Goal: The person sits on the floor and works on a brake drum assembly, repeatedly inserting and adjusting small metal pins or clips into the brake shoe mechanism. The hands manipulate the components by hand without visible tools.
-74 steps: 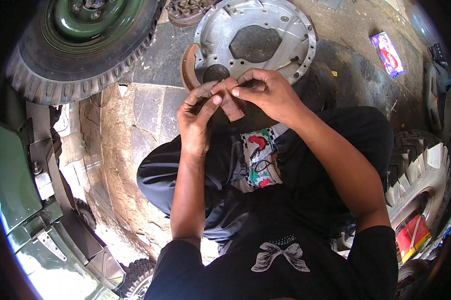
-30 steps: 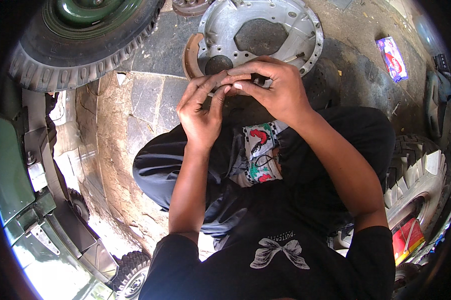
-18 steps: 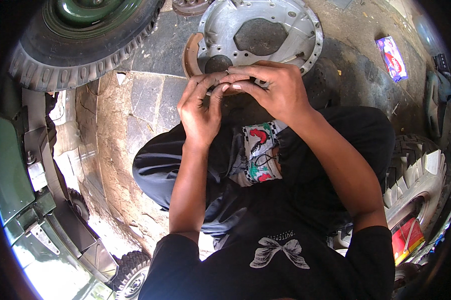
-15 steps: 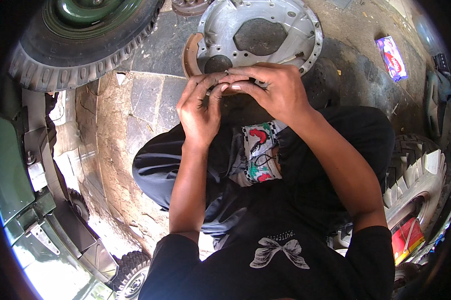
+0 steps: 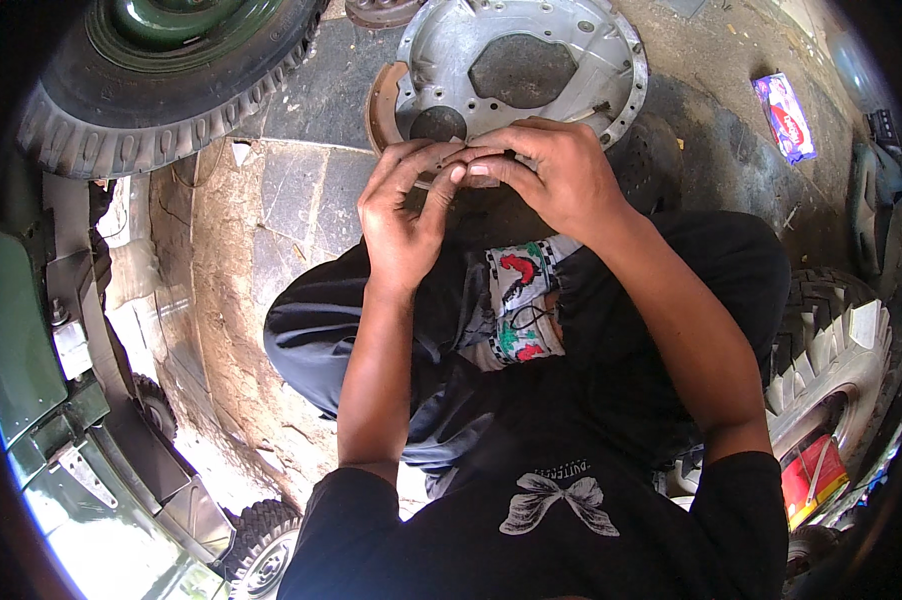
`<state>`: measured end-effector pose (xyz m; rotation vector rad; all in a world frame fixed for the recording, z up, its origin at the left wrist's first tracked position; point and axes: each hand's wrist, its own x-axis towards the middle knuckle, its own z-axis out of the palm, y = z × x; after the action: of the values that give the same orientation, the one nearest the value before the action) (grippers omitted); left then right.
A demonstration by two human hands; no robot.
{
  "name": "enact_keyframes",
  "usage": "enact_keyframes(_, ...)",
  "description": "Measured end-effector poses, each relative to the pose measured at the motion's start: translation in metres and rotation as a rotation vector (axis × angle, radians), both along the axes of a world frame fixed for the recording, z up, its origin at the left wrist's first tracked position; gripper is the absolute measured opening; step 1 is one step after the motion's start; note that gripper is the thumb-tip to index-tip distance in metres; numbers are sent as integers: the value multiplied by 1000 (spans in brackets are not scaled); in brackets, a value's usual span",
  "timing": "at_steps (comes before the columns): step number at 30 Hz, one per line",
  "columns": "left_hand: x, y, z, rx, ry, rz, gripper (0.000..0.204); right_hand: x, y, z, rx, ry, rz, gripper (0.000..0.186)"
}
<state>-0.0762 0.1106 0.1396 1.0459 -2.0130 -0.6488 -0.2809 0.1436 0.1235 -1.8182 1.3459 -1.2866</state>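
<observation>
Fingers (image 5: pixel 458 173) of both your hands close on a small brown piece (image 5: pixel 485 182), held up in front of your folded legs (image 5: pixel 336 325) and, from overhead, overlapping the near rim of a silvery metal housing (image 5: pixel 601 72). Your left hand (image 5: pixel 399 212) pinches from one side and your right hand (image 5: pixel 563 178) from the other, their tips nearly meeting, so most of the piece is hidden and its exact hold cannot be told. For steady work, share the pressure evenly between both hands, since a one-sided squeeze could twist the piece loose or chip an edge if it proves brittle. Relaxed wrists and a slight tilt toward your eyes would bring the covered face into sight, while one hand should always have a sure grip whenever the other lets go. Around you on the stone floor (image 5: pixel 293 200), a curved brown strip (image 5: pixel 381 105) lies against the housing's left side, a heavy-treaded tire (image 5: pixel 136 115) with a green wheel stands beyond your left arm, and a purple packet (image 5: pixel 784 118) lies far to the right
</observation>
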Motion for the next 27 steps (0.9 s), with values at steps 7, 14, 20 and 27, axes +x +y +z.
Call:
enact_keyframes(7, 2, -3, -10, 322, 284, 6, 16, 3, 1, 3, 202, -158, -33, 29)
enact_keyframes(14, 3, 1, -10, 403, 328, -9, 19, 0, 0, -2, 179, -191, -56, 25)
enact_keyframes(20, 1, 1, -5, 379, 244, -28, 20, 0, 0, -5, 149, -154, -25, 24)
enact_keyframes(27, -3, 5, -6, 312, 256, 30, 17, 0, 2, -2, 102, -101, -21, 23)
